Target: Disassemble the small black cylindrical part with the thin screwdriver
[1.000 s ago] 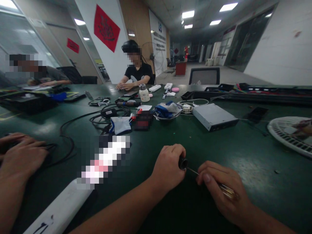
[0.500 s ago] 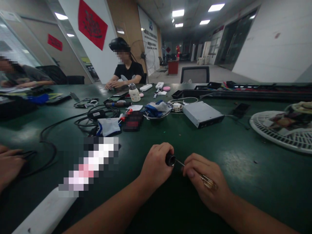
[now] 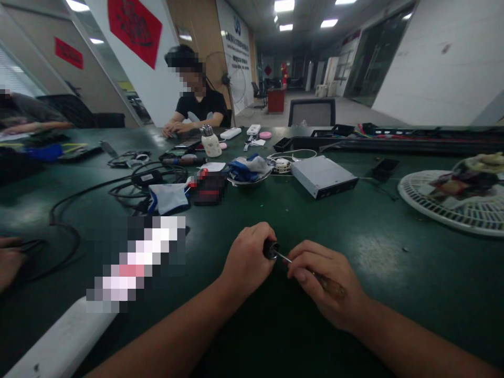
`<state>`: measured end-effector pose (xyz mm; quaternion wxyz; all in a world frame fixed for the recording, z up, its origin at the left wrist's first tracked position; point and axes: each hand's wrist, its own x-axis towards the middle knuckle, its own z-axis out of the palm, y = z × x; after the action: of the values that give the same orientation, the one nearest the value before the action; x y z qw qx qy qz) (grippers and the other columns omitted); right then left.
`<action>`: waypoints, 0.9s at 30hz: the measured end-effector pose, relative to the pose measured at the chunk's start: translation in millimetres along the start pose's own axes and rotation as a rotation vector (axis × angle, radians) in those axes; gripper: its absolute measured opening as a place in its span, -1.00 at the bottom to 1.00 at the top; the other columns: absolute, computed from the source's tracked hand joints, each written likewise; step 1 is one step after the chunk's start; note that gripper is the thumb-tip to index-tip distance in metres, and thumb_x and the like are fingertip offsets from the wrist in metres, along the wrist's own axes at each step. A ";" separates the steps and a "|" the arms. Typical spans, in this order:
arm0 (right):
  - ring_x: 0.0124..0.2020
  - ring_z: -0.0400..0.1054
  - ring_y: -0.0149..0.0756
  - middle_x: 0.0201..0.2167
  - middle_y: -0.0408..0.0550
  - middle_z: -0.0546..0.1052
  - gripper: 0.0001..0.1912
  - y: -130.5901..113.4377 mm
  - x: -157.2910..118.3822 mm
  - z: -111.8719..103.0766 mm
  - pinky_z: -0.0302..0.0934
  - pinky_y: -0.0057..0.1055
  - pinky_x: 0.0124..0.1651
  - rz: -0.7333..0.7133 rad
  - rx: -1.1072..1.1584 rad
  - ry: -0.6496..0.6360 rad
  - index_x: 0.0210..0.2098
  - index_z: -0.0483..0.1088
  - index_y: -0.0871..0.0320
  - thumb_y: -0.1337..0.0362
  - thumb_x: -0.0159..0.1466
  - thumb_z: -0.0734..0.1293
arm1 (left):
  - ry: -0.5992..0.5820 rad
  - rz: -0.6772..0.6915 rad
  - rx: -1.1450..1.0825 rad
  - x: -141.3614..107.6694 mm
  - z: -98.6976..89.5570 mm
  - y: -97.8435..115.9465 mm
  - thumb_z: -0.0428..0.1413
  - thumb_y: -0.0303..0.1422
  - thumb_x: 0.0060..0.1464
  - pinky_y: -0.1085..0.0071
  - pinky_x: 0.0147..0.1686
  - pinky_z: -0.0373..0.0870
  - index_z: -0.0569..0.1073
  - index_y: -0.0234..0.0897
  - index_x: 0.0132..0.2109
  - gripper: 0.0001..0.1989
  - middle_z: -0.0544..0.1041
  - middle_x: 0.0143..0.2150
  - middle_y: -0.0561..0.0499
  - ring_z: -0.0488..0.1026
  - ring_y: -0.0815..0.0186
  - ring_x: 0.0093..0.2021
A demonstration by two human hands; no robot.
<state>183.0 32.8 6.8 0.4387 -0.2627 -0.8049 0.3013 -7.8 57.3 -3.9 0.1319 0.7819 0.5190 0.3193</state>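
Observation:
A small black cylindrical part [image 3: 271, 249] is held by my left hand [image 3: 249, 255], its round open end turned to the right. My right hand [image 3: 323, 278] grips a screwdriver [image 3: 334, 286] with a translucent amber handle. The thin metal shaft points left, and its tip is at the open end of the cylinder; how deep it sits inside cannot be made out. Both hands are just above the dark green table [image 3: 315, 220], near its front edge.
Left stands a white device [image 3: 59, 336] with a blurred-out bright area. Farther back are a folded cloth [image 3: 169, 198], black cables, a bowl with cloth [image 3: 252, 169], a silver drive [image 3: 325, 176] and a bottle [image 3: 211, 143]. A white basket [image 3: 433, 210] lies right. Other people sit beyond and left.
The view has shifted slightly, so the scene sits a little higher and more to the left. The screwdriver tip is now at the cylinder's opening, and the opening faces the camera more.

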 end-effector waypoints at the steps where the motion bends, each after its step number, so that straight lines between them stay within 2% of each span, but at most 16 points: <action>1: -0.34 0.37 -0.33 -0.35 -0.03 0.48 -0.75 0.0 0.2 0.0 0.22 -0.37 -0.29 -0.010 0.009 -0.019 -0.34 0.46 0.20 0.26 0.42 0.23 | 0.003 0.001 0.000 -0.2 0.2 -0.5 0.15 -0.54 0.01 0.32 -0.26 0.29 0.34 -0.22 -0.30 -0.84 0.47 -0.31 0.07 0.39 0.27 -0.28; 3: -0.37 0.36 -0.34 -0.40 -0.05 0.47 -0.71 0.2 -0.2 0.1 0.21 -0.38 -0.32 -0.009 0.017 -0.019 -0.38 0.44 0.20 0.27 0.43 0.20 | 0.000 0.000 0.004 -0.4 0.6 -1.4 0.14 -0.56 0.01 0.32 -0.25 0.30 0.34 -0.22 -0.30 -0.83 0.47 -0.31 0.07 0.40 0.27 -0.27; 8: -0.42 0.34 -0.35 -0.42 -0.06 0.45 -0.68 1.1 -2.0 0.2 0.18 -0.38 -0.36 0.052 -0.047 0.110 -0.43 0.40 0.18 0.28 0.43 0.18 | -0.019 0.025 0.006 -0.4 1.2 -2.7 0.14 -0.57 0.01 0.31 -0.23 0.33 0.35 -0.22 -0.28 -0.82 0.48 -0.28 0.06 0.42 0.26 -0.25; 13: -0.35 0.38 -0.33 -0.36 -0.05 0.48 -0.73 0.5 0.6 0.0 0.24 -0.39 -0.30 0.010 0.015 -0.032 -0.35 0.45 0.17 0.24 0.42 0.23 | -0.001 0.010 0.009 -0.1 0.4 -1.3 0.15 -0.56 0.00 0.31 -0.25 0.33 0.34 -0.21 -0.31 -0.83 0.48 -0.30 0.06 0.42 0.26 -0.26; 15: -0.39 0.36 -0.33 -0.41 -0.06 0.46 -0.69 0.4 0.8 0.2 0.22 -0.39 -0.34 0.031 -0.002 -0.021 -0.39 0.43 0.17 0.23 0.44 0.20 | -0.004 0.024 0.008 0.1 0.5 -1.0 0.13 -0.60 -0.03 0.31 -0.25 0.33 0.34 -0.22 -0.32 -0.81 0.48 -0.31 0.06 0.42 0.26 -0.27; 19: -0.44 0.32 -0.35 -0.45 -0.08 0.43 -0.66 0.6 -0.1 0.9 0.18 -0.38 -0.38 0.061 -0.082 0.084 -0.43 0.40 0.17 0.27 0.44 0.18 | -0.009 0.044 -0.021 0.3 1.3 -1.2 0.12 -0.61 -0.03 0.31 -0.24 0.35 0.34 -0.22 -0.31 -0.80 0.48 -0.30 0.05 0.43 0.26 -0.26; 24: -0.34 0.36 -0.32 -0.36 -0.05 0.47 -0.75 1.4 -0.4 0.8 0.25 -0.37 -0.30 0.029 0.003 -0.028 -0.34 0.44 0.17 0.27 0.42 0.22 | -0.010 0.022 -0.038 -0.4 0.8 -1.5 0.13 -0.60 -0.04 0.32 -0.27 0.34 0.35 -0.22 -0.32 -0.81 0.47 -0.32 0.05 0.43 0.27 -0.28; 27: -0.41 0.33 -0.35 -0.43 -0.07 0.44 -0.70 0.9 -0.7 0.4 0.20 -0.38 -0.35 0.024 -0.030 -0.004 -0.40 0.41 0.18 0.28 0.43 0.19 | -0.018 0.036 -0.032 -0.7 1.0 -1.7 0.12 -0.62 -0.07 0.33 -0.27 0.35 0.35 -0.22 -0.31 -0.78 0.48 -0.31 0.06 0.44 0.27 -0.28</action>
<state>183.1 32.9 5.6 0.4294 -0.2784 -0.8070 0.2947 -8.7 57.5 -5.9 0.1433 0.7917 0.4985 0.3228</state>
